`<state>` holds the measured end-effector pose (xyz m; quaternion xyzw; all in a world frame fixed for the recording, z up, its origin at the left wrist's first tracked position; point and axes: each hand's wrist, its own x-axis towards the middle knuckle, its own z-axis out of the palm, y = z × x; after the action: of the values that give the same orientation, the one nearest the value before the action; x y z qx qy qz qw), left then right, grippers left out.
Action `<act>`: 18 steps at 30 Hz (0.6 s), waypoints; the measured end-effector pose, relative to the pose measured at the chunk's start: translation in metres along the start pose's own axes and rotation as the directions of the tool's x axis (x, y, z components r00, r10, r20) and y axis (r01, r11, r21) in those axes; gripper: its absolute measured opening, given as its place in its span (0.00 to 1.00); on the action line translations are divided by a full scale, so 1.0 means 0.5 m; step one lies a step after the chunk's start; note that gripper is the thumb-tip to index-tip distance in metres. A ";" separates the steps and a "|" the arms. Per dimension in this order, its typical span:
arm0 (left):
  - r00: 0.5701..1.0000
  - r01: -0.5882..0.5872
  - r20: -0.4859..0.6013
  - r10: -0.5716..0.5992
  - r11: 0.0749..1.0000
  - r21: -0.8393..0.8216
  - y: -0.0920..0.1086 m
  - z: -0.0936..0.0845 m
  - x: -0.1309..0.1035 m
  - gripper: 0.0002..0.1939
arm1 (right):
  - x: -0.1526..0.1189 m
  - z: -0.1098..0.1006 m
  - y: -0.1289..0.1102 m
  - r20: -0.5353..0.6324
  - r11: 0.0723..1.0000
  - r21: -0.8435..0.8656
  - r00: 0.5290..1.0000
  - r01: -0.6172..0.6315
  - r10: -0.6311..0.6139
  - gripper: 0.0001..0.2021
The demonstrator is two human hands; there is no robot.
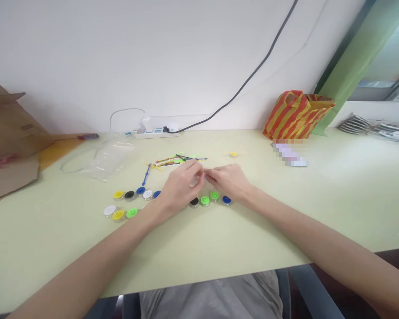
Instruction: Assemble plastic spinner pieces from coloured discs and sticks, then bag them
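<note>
My left hand (185,182) and my right hand (228,179) meet over the middle of the table, fingertips pinched together. Something small and pale shows between them, too small to name. Just beyond my left hand lies a pile of thin coloured sticks (173,160), with a blue stick (146,174) to its left. Small round discs with coloured tops lie in rows under and beside my arms, among them a yellow one (119,195), a black one (194,201), a green one (205,200) and a blue one (226,200). My left forearm hides part of the rows.
A small yellow piece (233,154) lies farther back. Along the wall are a power strip (157,133), a clear plastic bag (111,157) and a striped bag (294,117). A cardboard box (15,124) stands at the left, near a screwdriver (88,136).
</note>
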<state>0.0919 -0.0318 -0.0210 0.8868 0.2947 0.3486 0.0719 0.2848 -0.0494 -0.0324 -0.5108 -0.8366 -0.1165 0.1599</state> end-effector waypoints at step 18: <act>0.987 0.109 0.109 -0.115 0.992 0.060 -0.020 -0.001 0.003 0.04 | 0.001 0.033 0.209 0.086 0.885 -0.101 0.882 -0.454 0.463 0.14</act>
<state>0.0880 -0.0229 -0.0232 0.8888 0.3488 0.2853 0.0837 0.3754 0.0039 -0.0443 -0.7055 -0.6943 -0.0804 0.1175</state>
